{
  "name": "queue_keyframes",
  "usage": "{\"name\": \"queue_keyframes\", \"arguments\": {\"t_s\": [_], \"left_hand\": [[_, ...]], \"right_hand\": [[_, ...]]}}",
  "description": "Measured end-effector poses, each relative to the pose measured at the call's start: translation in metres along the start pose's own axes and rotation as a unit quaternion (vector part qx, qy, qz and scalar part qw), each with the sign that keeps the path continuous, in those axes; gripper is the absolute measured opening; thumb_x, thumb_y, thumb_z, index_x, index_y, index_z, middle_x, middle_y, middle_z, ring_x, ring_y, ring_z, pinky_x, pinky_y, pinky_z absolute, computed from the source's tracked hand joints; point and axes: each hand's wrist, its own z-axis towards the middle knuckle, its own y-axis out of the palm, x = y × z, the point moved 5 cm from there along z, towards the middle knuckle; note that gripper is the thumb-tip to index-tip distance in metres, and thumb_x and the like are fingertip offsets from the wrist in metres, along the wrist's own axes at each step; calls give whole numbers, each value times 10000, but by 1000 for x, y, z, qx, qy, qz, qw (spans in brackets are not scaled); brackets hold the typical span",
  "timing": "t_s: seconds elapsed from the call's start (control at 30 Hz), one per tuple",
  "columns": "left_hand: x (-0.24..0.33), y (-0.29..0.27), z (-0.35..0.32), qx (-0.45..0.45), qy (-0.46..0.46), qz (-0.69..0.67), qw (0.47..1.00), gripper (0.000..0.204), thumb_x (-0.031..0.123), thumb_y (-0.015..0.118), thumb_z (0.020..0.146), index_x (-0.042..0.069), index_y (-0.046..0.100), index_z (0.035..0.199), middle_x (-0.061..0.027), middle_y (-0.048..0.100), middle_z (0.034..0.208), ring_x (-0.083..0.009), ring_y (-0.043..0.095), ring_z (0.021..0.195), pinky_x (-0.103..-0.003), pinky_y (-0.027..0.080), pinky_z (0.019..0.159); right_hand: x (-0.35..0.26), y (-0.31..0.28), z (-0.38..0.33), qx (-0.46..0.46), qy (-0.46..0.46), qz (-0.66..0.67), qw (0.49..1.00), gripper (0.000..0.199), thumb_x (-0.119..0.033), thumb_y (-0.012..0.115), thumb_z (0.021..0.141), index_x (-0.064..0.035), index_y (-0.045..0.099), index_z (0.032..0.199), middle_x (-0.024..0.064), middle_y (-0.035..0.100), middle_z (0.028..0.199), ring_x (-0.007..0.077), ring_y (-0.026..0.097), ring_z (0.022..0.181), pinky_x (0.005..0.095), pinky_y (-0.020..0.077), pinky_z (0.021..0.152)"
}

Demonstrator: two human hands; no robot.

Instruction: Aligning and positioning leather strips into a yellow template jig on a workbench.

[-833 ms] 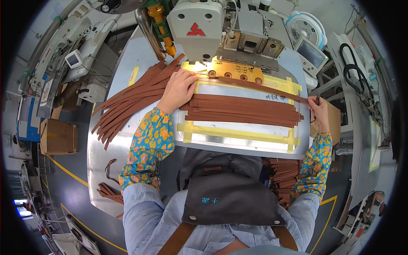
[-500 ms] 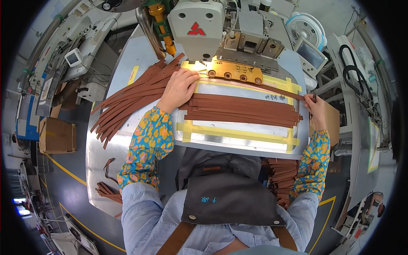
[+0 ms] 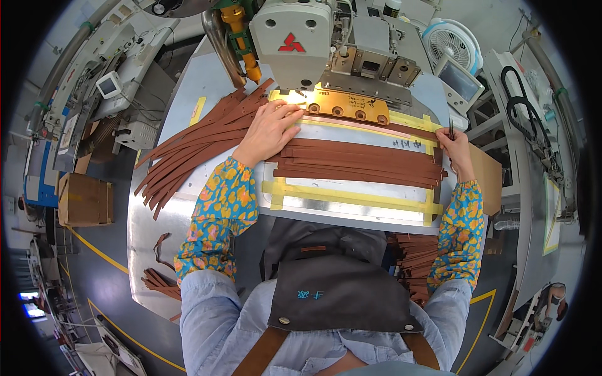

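A long brown leather strap runs along the front edge of a brass-coloured plate under the sewing machine's head. My right hand is closed in a pinch at the strap's right end. A slim dark tool sticks up from the same fingers; its kind is unclear. With fingers stretched out, my left hand lies by the plate's left end, fingertips close to the strap. Just in front of the plate lies a row of brown straps. More straps fan out left of my left hand.
Yellow tape frames the pale work plate. A screen and a white-blue fan stand at the back right. Below the table's right side hangs a bundle of straps. A cardboard box sits at the left.
My right hand has moved slightly left and away from me, bringing the strap's end nearer the plate's line. My left fingertips have shifted a little to the right.
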Motion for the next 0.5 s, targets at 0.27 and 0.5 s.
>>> {"name": "queue_keyframes", "arguments": {"t_s": [0.27,0.5], "left_hand": [[1,-4,-1,-51,-56,-15,997,349,289,598,929,92,638,1215,-61,552,1240,-289,430,1221,-431,352,998],[2,-2,2,5,11,1,1000,324,248,603,918,68,649,1183,-42,575,1279,-273,454,1224,-417,350,1002]], "right_hand": [[4,6,0,-6,1,-25,1000,87,-102,675,903,-18,671,879,-39,542,656,20,426,526,199,296,443],[-42,38,-20,-4,-299,-300,906,141,-20,655,847,-14,688,983,80,645,950,271,632,774,334,510,675]]}}
